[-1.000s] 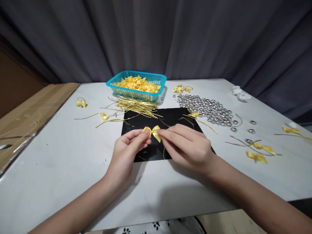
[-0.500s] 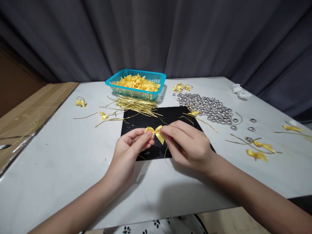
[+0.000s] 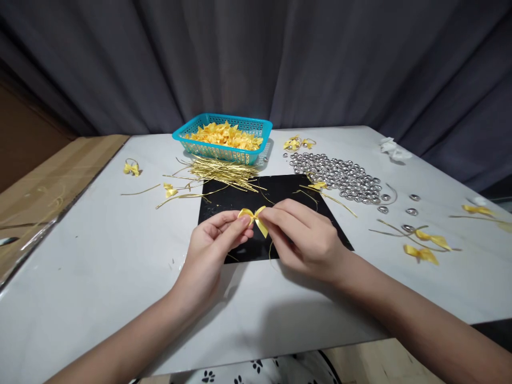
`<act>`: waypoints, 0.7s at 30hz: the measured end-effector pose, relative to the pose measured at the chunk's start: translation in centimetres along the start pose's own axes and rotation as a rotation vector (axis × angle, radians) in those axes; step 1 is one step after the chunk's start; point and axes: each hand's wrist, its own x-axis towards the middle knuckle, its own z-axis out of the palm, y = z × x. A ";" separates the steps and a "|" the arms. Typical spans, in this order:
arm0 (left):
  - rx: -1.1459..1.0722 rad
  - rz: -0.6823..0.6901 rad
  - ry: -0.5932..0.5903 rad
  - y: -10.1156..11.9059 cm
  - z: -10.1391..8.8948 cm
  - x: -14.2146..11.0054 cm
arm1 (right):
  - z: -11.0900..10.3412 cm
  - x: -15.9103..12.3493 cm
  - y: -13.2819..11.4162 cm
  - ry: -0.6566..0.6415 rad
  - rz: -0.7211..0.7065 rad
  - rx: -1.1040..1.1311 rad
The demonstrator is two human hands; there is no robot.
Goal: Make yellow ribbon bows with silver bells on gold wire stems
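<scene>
A small yellow ribbon bow point(image 3: 255, 218) is pinched between both hands above a black mat point(image 3: 240, 201). My left hand point(image 3: 212, 250) grips the bow's left loop with thumb and forefinger. My right hand point(image 3: 306, 237) pinches its right side, fingers curled together. A thin gold wire point(image 3: 271, 250) hangs down from the bow beneath my right hand. Both forearms rest over the near edge of the white table point(image 3: 100, 256).
A teal basket point(image 3: 224, 152) full of yellow bows stands at the back, with a bundle of gold wires point(image 3: 220, 170) in front of it. Silver beads point(image 3: 340, 178) lie spread to the right. Loose bows and wires point(image 3: 424, 248) are scattered about. Cardboard point(image 3: 44, 181) lies left.
The bow and both hands have shifted slightly to the right and a little away from me; the grip on the bow is unchanged.
</scene>
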 end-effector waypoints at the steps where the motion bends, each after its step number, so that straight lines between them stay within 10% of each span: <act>1: 0.000 -0.001 0.002 0.0 0.0 0.0 | 0.0 0.0 0.0 -0.004 0.005 -0.001; 21: 0.034 0.050 0.031 -0.1 0.1 -0.1 | 0.2 -0.2 -0.3 0.060 -0.120 -0.238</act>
